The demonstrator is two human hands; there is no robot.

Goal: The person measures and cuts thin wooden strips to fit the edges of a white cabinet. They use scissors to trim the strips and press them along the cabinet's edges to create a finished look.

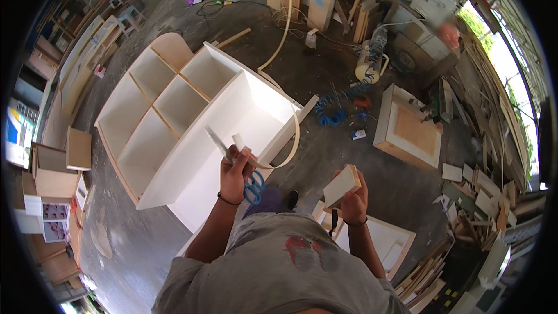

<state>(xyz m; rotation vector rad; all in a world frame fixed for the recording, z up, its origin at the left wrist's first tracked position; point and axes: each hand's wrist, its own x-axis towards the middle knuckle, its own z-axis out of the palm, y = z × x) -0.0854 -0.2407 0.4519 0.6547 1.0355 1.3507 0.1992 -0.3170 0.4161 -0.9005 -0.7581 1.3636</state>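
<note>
My left hand [235, 175] is closed over the white cabinet, gripping blue-handled scissors [254, 188] and the end of a long cream edging strip [295, 139]. A pale, jagged-edged flat piece [216, 141] sticks out above these fingers; whether it belongs to the scissors I cannot tell. The strip loops right, then runs away across the cabinet's edge. My right hand [354, 200] holds a small wooden block [342, 186] with a whitish face and a bare wood edge. The large white cabinet [195, 166] has several compartments and lies in front of me, to the left.
Below my right hand stands a shallow white box [401, 234]. Farther right are a wooden box frame [407, 128], a coiled blue hose [332, 117] and a cream tank [367, 64]. Scrap boards [488, 197] pile up at the right; wooden boxes [321, 6] stand at the back.
</note>
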